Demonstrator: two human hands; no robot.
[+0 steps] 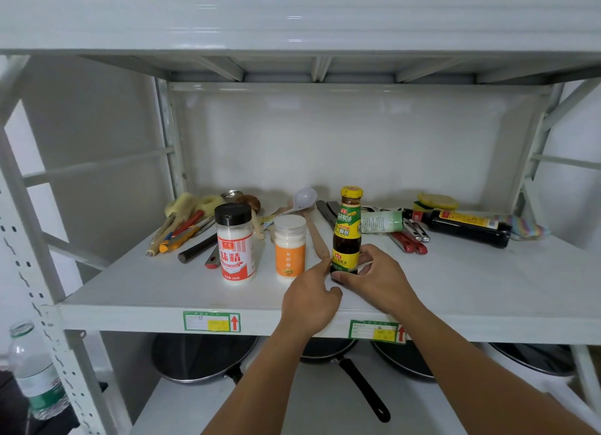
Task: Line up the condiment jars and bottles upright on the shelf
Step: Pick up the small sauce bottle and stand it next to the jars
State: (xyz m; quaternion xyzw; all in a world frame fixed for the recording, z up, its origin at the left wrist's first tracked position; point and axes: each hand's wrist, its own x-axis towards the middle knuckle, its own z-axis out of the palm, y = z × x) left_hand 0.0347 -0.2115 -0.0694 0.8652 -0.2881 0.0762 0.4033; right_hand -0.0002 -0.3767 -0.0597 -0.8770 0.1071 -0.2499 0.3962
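Three containers stand upright in a row on the white shelf (136, 288): a black-capped jar with a red label (235, 243), a white-lidded jar with an orange label (290, 248), and a dark sauce bottle with a yellow cap (347, 231). My right hand (374, 273) is wrapped around the base of the sauce bottle. My left hand (310, 299) touches that base with a fingertip from the left. Behind, a green-and-white container (382, 222) and a dark soy sauce bottle (461, 226) lie on their sides.
Utensils, knives, a white spoon (304, 198), brushes and sponges (435, 202) are strewn along the back of the shelf. Pans (201, 358) sit on the shelf below. A water bottle (32, 369) stands at the lower left.
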